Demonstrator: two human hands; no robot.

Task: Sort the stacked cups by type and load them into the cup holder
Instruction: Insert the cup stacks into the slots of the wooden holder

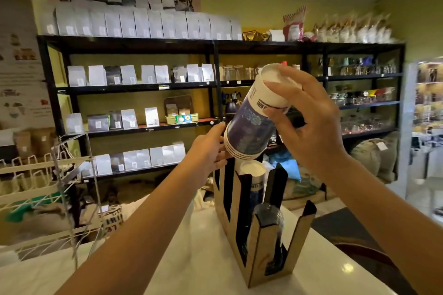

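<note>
A wooden cup holder with black-edged slots stands on the white counter. I hold a short stack of blue-and-white paper cups tilted above it, rims down and to the left. My right hand grips the stack's upper, bottom end. My left hand steadies the rims at the lower end. Just below, a stack of the same cups rises upside down out of the holder's rear slot. The front slot holds a stack of dark clear plastic cups.
A white wire rack stands on the counter at the left. Black shelves with bags, jars and glassware fill the far wall. Sacks lie on the floor behind the counter.
</note>
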